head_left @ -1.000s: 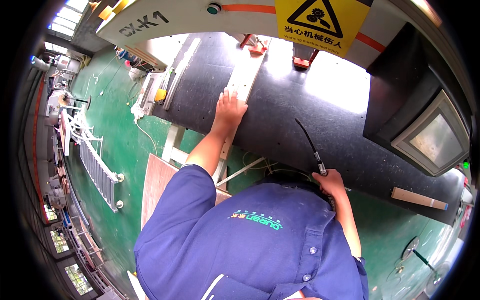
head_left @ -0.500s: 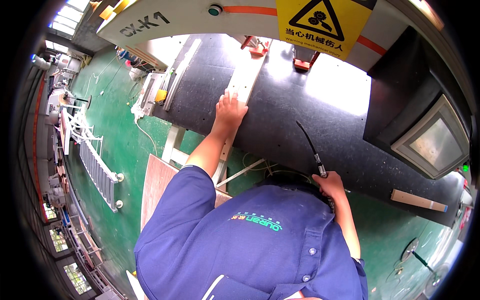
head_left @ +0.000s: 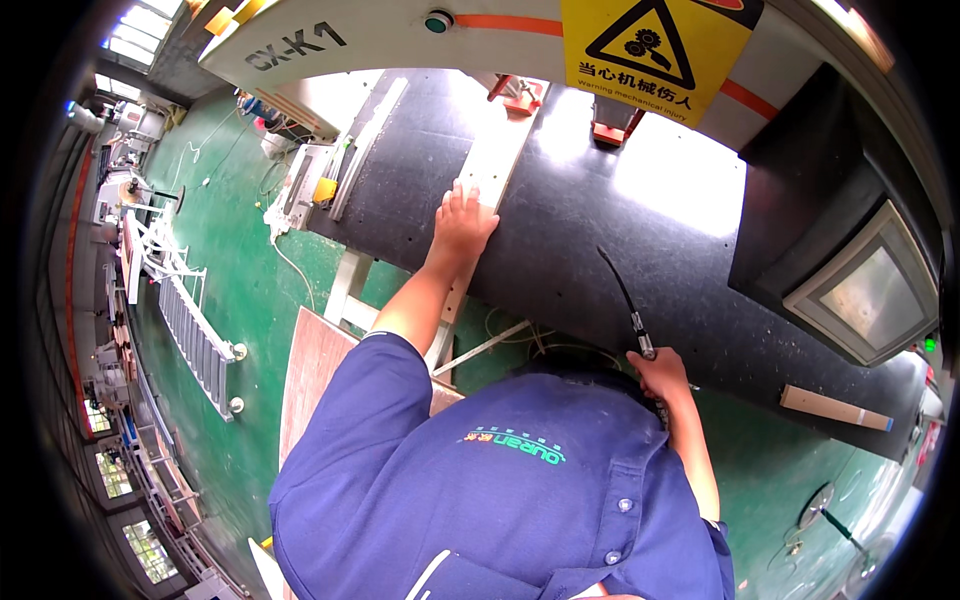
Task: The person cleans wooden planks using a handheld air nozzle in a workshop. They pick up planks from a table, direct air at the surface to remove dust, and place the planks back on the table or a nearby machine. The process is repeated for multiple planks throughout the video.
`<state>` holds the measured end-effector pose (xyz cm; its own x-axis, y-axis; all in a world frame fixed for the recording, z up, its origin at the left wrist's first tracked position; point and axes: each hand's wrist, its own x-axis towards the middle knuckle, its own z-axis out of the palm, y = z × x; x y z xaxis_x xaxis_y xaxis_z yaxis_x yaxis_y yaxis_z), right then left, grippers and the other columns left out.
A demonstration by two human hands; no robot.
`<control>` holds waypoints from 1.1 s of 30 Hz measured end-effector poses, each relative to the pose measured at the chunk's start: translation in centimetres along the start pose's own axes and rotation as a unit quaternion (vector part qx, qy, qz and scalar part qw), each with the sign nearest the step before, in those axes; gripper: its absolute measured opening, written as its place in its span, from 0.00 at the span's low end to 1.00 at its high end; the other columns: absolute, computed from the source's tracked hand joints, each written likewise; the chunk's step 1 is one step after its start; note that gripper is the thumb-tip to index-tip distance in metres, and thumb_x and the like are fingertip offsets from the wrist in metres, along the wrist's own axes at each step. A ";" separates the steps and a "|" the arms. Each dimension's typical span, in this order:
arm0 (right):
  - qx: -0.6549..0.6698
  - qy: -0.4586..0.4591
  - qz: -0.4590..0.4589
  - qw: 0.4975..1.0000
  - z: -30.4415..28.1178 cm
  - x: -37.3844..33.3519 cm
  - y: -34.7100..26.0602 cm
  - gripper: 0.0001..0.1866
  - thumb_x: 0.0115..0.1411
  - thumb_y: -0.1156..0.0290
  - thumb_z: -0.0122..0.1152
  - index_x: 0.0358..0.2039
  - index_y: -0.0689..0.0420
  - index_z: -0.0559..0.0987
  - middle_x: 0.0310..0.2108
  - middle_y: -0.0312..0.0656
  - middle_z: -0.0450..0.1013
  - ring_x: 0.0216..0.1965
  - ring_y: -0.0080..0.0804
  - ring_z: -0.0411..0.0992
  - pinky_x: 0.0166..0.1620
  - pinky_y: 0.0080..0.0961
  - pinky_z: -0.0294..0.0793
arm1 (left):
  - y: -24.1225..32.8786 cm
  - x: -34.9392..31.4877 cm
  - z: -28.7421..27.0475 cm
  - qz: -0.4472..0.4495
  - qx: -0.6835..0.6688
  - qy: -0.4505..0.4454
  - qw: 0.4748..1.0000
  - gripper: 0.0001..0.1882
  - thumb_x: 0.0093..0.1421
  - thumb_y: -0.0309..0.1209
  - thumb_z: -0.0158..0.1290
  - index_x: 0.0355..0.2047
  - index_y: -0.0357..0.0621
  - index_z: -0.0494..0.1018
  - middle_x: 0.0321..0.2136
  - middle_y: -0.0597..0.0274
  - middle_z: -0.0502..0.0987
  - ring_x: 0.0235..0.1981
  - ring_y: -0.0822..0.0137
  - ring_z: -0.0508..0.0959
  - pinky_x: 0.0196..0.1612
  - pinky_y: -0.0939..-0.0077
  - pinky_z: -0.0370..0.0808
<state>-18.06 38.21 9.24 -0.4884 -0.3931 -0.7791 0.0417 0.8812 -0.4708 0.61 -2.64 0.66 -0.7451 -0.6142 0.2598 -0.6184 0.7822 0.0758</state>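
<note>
Glossy green floor [head_left: 255, 300], bright paned windows [head_left: 148, 553] along the far-left grey wall [head_left: 121, 510].

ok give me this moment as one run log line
left hand: resting on pale board | right hand: gripping black-tubed tool | board: on black table

Is brightly lit overall, with daylight glowing at the far left through pale multi-paned windows [head_left: 137, 45]. Burns out to white in broad glare on the far side of the smooth black flat worktable [head_left: 570, 250], and nearly bleaches the far stretch of the long pale narrow board [head_left: 496, 150]. Darkens beneath the worktable's near edge. Stays crisp centrally, softens at far left, bends straight edges and blackens around the round rim.
</note>
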 end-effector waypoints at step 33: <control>-0.007 0.052 -0.003 0.999 -0.4 -2.4 0.5 0.18 0.62 0.58 0.62 0.26 0.62 0.82 0.16 0.46 0.77 0.20 0.41 0.80 0.35 0.37 0.79 | 0.2 0.1 -0.1 0.041 0.021 0.010 0.999 0.39 0.64 0.50 0.55 0.66 0.37 0.60 0.65 0.29 0.59 0.62 0.34 0.64 0.62 0.44 0.64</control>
<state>-17.18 39.72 11.02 -0.5768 -0.3691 -0.7288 0.0262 0.8833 -0.4681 0.45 -2.59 0.76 -0.7885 -0.5461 0.2829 -0.5662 0.8242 0.0125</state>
